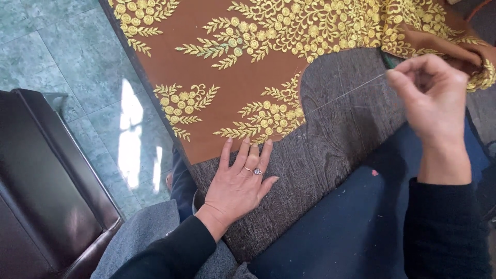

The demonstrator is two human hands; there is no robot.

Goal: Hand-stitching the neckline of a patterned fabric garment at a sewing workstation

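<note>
Pressing flat at lower centre, your left hand [238,182] lies with fingers spread on the brown embroidered cloth [248,72] and wooden board [330,150]. At upper right, your right hand [434,98] pinches a thin thread [346,93] pulled tight from the cloth.

The rust-brown fabric with yellow floral embroidery [243,77] lay flat on the bench; a thin pale thread [343,94] stretched taut above it.
</note>
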